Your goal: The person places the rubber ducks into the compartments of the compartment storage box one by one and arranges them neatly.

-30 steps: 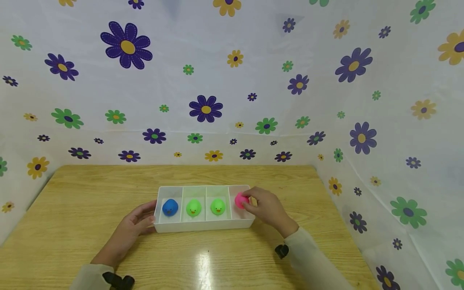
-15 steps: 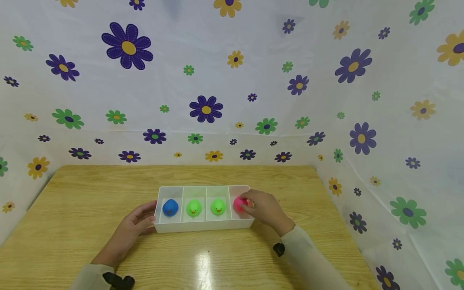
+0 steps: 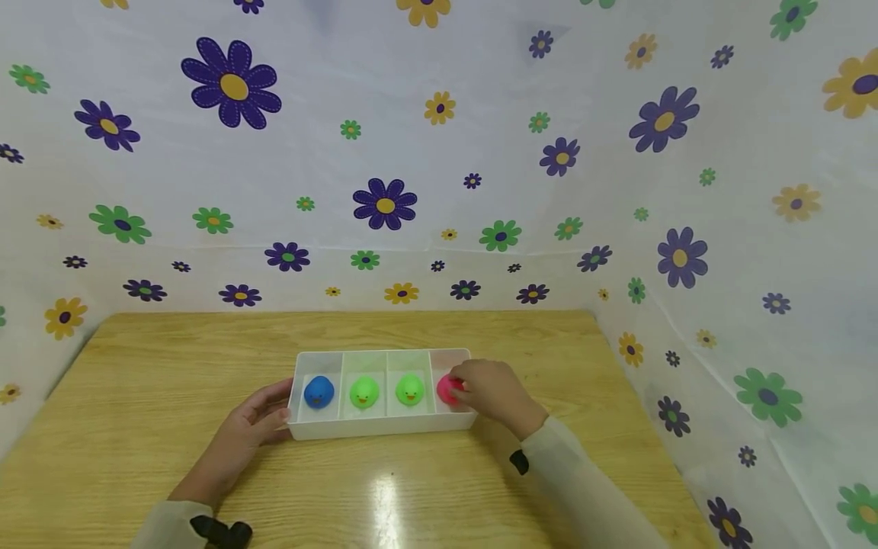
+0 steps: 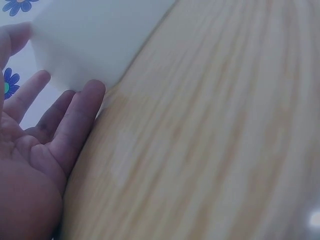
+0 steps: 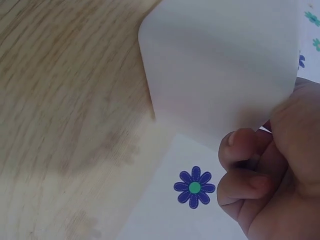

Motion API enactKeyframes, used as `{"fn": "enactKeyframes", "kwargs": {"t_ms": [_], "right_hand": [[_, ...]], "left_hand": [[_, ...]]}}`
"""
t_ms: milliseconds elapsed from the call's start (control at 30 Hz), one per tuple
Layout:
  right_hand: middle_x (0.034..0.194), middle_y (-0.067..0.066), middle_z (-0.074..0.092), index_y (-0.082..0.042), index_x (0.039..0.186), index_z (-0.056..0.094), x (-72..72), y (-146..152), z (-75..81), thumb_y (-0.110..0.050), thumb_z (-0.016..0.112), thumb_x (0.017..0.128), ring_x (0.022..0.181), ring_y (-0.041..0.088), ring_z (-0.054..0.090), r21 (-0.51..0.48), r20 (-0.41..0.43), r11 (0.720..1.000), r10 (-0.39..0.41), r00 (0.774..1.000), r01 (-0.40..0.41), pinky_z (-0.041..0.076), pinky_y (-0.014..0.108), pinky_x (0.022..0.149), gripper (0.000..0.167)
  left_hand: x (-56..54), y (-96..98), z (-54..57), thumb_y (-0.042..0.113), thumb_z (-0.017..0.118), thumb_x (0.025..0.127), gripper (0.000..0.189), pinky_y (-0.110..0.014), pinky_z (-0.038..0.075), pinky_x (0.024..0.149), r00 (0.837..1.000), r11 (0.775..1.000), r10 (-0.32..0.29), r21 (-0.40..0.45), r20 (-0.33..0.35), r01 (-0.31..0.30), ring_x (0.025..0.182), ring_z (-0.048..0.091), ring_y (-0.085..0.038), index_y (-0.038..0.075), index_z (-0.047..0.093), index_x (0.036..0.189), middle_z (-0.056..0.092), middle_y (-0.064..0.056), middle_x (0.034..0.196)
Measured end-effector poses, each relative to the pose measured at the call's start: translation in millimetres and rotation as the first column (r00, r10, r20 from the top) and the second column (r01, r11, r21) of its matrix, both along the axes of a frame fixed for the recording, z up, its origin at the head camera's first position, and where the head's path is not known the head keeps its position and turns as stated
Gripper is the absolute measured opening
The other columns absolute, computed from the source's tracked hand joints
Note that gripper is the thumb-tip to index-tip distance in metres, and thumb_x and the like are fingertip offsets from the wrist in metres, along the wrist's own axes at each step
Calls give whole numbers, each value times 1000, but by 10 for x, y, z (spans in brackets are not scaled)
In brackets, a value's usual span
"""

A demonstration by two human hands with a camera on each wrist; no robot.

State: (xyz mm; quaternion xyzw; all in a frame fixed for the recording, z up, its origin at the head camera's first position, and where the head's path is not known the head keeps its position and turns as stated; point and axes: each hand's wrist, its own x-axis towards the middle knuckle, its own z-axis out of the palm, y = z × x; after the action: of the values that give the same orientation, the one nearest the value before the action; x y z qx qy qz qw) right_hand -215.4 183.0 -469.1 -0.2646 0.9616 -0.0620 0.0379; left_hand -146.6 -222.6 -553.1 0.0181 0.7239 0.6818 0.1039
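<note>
A white tray [image 3: 380,428] with a row of compartments lies on the table. From left to right it holds a blue toy duck [image 3: 318,392], a green toy duck [image 3: 364,393], another green toy duck [image 3: 410,390] and a pink toy duck [image 3: 446,390]. My right hand [image 3: 499,394] pinches the pink duck inside the rightmost compartment; its fingers partly cover it. At the tray's left end, my left hand [image 3: 252,427] touches the wall with fairly straight fingers. The right wrist view shows the tray's end wall [image 5: 215,65] and curled fingers [image 5: 245,185], but no duck.
The wooden table [image 3: 309,496] stretches around the tray on all sides. A white cloth with flower prints [image 3: 329,160] hangs behind the table and along its sides.
My right hand has moved slightly left and down with the pink duck, deeper into the rightmost compartment. My left hand stays at the tray's left end. The head view has shifted slightly.
</note>
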Motion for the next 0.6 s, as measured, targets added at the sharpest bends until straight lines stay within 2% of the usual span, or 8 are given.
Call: {"fn": "enactKeyframes", "kwargs": {"t_ms": [167,333,500,600], "right_hand": [[83,-4,67,-12,99,75,5,-32,44,-28,77,95,73,13,55,-2,38,1000,-19,999,19,54,30,71,16],[84,-5,65,-12,103,74,10,-36,43,-29,77,95,74,13,54,-4,68,999,-53,996,53,52,29,71,19],[95,0,72,-9,111,74,16,-30,46,-31,78,93,79,15,59,-16,69,998,-53,996,55,56,32,74,28],[110,4,74,-10,118,73,37,5,47,-33,76,95,92,20,68,-61,42,996,-54,998,57,60,40,81,33]], "left_hand": [[10,-16,25,29,63,105,64,-32,59,91,1000,1000,0,-5,13,0,117,60,2,8,36,159,39,-21,159],[10,-10,32,28,63,105,63,-33,59,91,1000,1000,0,-2,10,0,117,59,2,8,36,159,39,-21,159],[7,-4,22,28,62,106,63,-33,59,91,1000,1000,1,-4,1,-1,117,59,2,7,36,159,39,-21,159],[8,-1,20,28,62,106,63,-33,59,91,1000,1000,6,-5,1,-6,117,59,2,7,36,159,39,-21,159]]}}
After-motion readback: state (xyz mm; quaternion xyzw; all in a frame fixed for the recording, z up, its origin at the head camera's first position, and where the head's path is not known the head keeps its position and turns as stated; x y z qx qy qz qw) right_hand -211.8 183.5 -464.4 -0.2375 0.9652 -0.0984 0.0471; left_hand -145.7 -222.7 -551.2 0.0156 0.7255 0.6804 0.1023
